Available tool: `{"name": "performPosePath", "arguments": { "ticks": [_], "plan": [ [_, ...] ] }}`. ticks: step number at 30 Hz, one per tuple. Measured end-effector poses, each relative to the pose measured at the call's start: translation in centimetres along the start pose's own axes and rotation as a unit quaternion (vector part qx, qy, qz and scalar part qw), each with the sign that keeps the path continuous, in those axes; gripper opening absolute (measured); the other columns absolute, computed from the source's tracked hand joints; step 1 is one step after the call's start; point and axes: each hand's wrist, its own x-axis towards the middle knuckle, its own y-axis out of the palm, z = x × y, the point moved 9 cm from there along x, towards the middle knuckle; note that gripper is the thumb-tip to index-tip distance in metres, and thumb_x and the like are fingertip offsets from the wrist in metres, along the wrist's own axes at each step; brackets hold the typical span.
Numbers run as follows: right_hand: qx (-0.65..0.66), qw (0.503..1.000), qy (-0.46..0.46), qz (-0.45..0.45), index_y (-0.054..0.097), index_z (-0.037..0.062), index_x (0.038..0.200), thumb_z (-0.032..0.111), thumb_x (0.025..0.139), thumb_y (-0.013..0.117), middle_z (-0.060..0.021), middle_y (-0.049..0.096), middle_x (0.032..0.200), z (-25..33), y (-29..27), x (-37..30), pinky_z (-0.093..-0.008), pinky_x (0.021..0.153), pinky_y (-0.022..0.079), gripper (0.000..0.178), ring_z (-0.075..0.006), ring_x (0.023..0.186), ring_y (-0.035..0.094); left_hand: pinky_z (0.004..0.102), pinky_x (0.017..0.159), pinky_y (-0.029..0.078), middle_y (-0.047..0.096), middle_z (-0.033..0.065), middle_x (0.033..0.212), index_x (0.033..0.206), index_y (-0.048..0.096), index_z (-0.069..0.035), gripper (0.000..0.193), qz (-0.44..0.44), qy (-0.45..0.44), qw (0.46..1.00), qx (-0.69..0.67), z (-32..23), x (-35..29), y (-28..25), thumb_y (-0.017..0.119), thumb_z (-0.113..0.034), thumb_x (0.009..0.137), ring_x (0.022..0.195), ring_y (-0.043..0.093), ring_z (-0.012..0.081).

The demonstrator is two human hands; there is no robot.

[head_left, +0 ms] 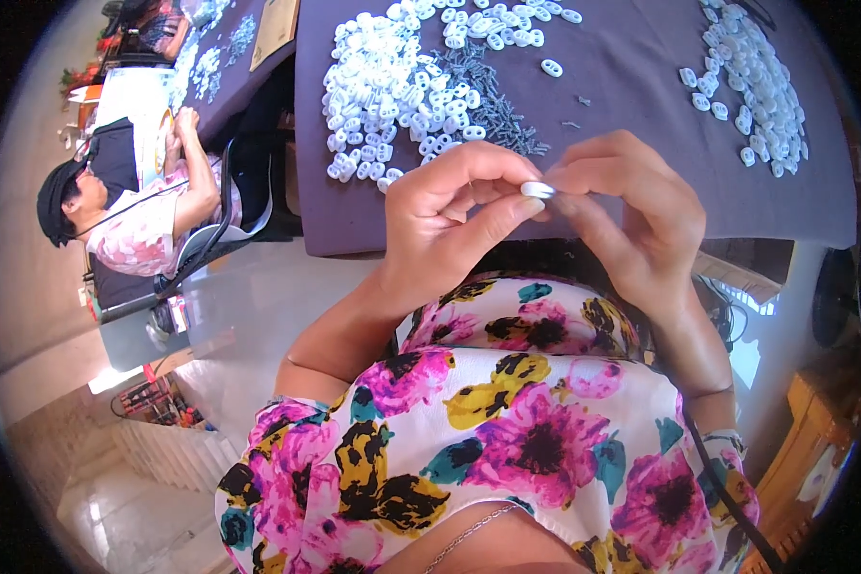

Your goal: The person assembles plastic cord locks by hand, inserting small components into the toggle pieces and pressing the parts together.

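Note:
Between the thumb and index finger of my left hand (440, 206) is a small white oval plastic piece (536, 190), held just past the table's near edge. My right hand (641, 210) is pinched at the right end of that piece. Its fingertips are slightly blurred, and whatever lies between them cannot be made out. Beyond my left hand a heap of similar white two-holed pieces (368, 86) covers the cloth. Against its right side lies a pile of small grey screws (483, 91).
A purple-grey cloth (631, 72) covers the table. Another group of white pieces (756, 91) lies at the far right. One loose white piece (551, 68) sits near the middle. At the left, a person in a black cap (148, 215) sits at another table.

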Motion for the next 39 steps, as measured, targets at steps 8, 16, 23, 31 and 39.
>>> {"name": "performPosePath", "arguments": {
  "ticks": [8, 16, 23, 31, 39],
  "plan": [
    [-0.074, 0.997, 0.03, 0.016, 0.063, 0.0006, 0.087, -0.007, 0.076, 0.064, -0.0116, 0.06, 0.082, -1.6, 0.6, -0.5, -0.0288, 0.061, 0.049, 0.014, -0.025, 0.071, 0.063, 0.0255, 0.072, 0.053, 0.066, 0.0102, 0.091, 0.092, 0.064, 0.002, 0.013, -0.013, 0.012, 0.98, 0.2, 0.1, 0.3, -0.9, 0.064, 0.007, 0.08, 0.079, 0.064, 0.0149],
    [-0.035, 0.985, 0.127, 0.114, 0.062, -0.0007, 0.086, -0.009, 0.074, 0.064, -0.0096, 0.062, 0.087, -3.6, 1.8, -1.1, -0.0262, 0.067, 0.051, 0.015, -0.0182, 0.077, 0.063, 0.0266, 0.073, 0.051, 0.065, 0.0101, 0.089, 0.095, 0.064, 0.005, 0.014, 0.088, -0.044, 0.956, 0.277, 0.6, 0.4, -0.4, 0.064, 0.005, 0.081, 0.081, 0.064, 0.0154],
    [0.051, 0.985, 0.138, 0.089, 0.062, 0.0006, 0.092, -0.009, 0.074, 0.064, -0.0089, 0.059, 0.083, -4.0, 2.0, -0.9, -0.0274, 0.063, 0.051, 0.02, -0.0188, 0.074, 0.063, 0.0234, 0.065, 0.052, 0.064, 0.007, 0.081, 0.097, 0.062, 0.003, 0.014, 0.03, -0.247, 0.968, -0.03, 4.4, -0.5, -1.3, 0.063, -0.007, 0.087, 0.07, 0.064, 0.0127],
    [0.041, 0.987, 0.125, 0.09, 0.061, -0.0007, 0.093, -0.01, 0.074, 0.063, -0.0084, 0.06, 0.085, -4.2, 2.0, -1.0, -0.027, 0.067, 0.052, 0.021, -0.0172, 0.078, 0.064, 0.024, 0.064, 0.052, 0.066, 0.0081, 0.082, 0.094, 0.062, 0.002, 0.011, -0.009, -0.278, 0.95, -0.14, 5.7, -1.0, -1.2, 0.064, -0.006, 0.086, 0.067, 0.063, 0.0129],
    [0.05, 0.981, 0.169, 0.079, 0.061, -0.0012, 0.09, -0.009, 0.075, 0.063, -0.0072, 0.06, 0.08, -5.0, 2.2, -1.4, -0.0257, 0.066, 0.051, 0.016, -0.0133, 0.076, 0.062, 0.0222, 0.064, 0.052, 0.065, 0.0068, 0.083, 0.095, 0.062, 0.002, 0.011, -0.027, -0.226, 0.973, -0.032, 4.8, -0.9, -1.3, 0.064, -0.006, 0.086, 0.067, 0.062, 0.0099]
  ]
}}
